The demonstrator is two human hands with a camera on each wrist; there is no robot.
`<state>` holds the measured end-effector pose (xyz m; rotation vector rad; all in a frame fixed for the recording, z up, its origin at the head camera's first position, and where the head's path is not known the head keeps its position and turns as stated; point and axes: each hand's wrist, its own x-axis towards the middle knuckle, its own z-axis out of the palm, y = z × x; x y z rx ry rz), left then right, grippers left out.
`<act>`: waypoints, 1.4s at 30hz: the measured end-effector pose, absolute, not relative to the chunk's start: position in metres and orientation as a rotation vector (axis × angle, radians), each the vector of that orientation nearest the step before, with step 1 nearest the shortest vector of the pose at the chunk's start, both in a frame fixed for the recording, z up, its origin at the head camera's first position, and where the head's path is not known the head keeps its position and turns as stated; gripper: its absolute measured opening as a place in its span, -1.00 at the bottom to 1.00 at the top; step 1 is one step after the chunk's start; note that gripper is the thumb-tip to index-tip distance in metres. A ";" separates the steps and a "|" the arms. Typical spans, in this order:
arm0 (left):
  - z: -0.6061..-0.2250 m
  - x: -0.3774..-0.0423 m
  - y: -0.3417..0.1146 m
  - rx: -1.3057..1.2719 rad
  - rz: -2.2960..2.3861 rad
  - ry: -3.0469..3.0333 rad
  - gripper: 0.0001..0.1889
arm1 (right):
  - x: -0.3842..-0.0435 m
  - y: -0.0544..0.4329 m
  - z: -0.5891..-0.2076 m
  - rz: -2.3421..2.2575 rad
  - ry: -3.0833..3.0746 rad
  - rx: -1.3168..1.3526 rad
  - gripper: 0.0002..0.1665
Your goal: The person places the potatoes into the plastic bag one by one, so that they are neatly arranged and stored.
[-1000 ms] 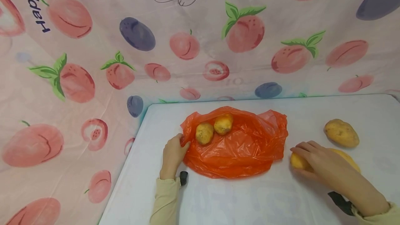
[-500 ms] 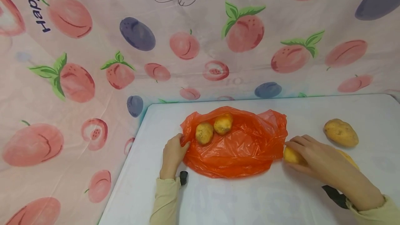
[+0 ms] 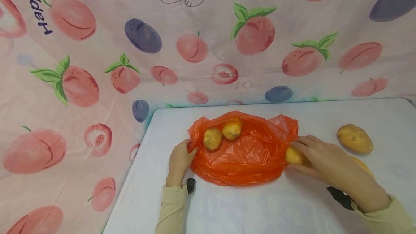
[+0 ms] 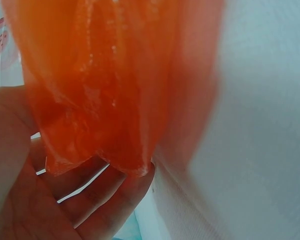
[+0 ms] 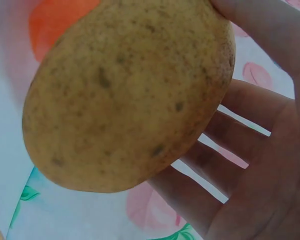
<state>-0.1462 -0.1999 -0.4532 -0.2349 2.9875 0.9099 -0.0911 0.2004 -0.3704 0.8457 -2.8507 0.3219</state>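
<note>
A person's left hand [image 3: 181, 160] gripped the left edge of the bag [image 3: 247, 158], which lay spread on the white table [image 3: 260, 208], its orange-red plastic crumpled and partly see-through. In the left wrist view the film ran down between the thumb and the fingers [image 4: 97, 192], which were bent behind its lower edge. Two potatoes rested on the plastic toward the bag's left end: the nearer one [image 3: 212, 138] just beside the farther one [image 3: 232, 128]. The right hand [image 3: 325, 158] grasped the held potato [image 3: 295, 156] at the right end of the bag, with the thumb against one end of it and four slightly parted fingers [image 5: 190, 192] curved round its other side; whether that potato touched the plastic could not quite be told. Behind the right hand lay the half-hidden potato [image 3: 363, 165], mostly covered by the wrist, and beyond that, well apart from the bag, the loose potato [image 3: 355, 138] sat on the table's right side. Both arms wore beige sleeves [image 3: 171, 205], and a small black piece [image 3: 191, 185] showed beside the left wrist. Behind the table hung a pink cloth [image 3: 195, 21] printed with peaches, dark blue fruit and green leaves.
</note>
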 end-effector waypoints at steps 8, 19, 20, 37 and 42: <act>-0.455 -0.145 -0.200 -0.259 0.904 2.974 -0.50 | -0.095 0.191 -0.365 0.339 -2.827 0.856 -0.38; -0.455 -0.144 -0.201 -0.228 0.903 2.998 -0.55 | -0.099 0.175 -0.358 0.400 -2.776 0.843 -0.39; -0.455 -0.144 -0.201 -0.224 0.900 3.000 -0.55 | -0.100 0.174 -0.358 0.404 -2.775 0.843 -0.39; -0.454 -0.145 -0.199 -0.226 0.891 3.002 -0.55 | -0.111 0.153 -0.353 0.475 -2.752 0.879 -0.36; -0.454 -0.145 -0.199 -0.221 0.882 3.014 -0.54 | -0.116 0.147 -0.357 0.499 -2.771 0.875 -0.36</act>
